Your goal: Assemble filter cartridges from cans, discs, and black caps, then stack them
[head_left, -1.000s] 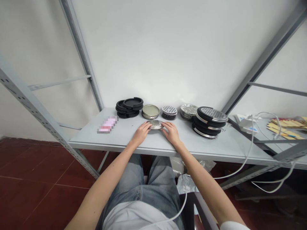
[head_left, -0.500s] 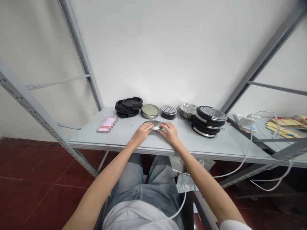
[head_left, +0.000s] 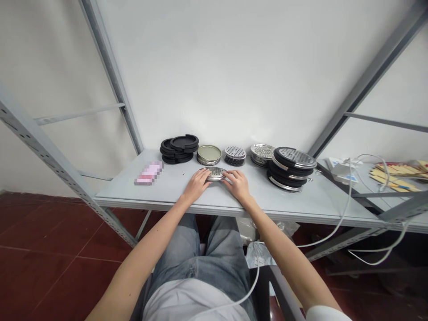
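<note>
A round, shiny metal disc with a perforated top lies between my hands near the front of the grey table. My left hand grips its left edge, fingertips resting on the rim. At the opposite edge, my right hand has bent fingers pressed to the rim. The thumbs and the disc's underside are mostly hidden. Just behind are a stack of round tins with plain pale-green tops and a stack of small discs with printed tops.
Black ring-like holders are piled at the back left, near a pixelated pink item. Perforated metal lids and a tall black-and-silver stack stand to the right. A white cable hangs over the front edge.
My left fingers have drawn back slightly toward the left edge, so more of the disc's perforated top shows. The right hand has barely moved.
</note>
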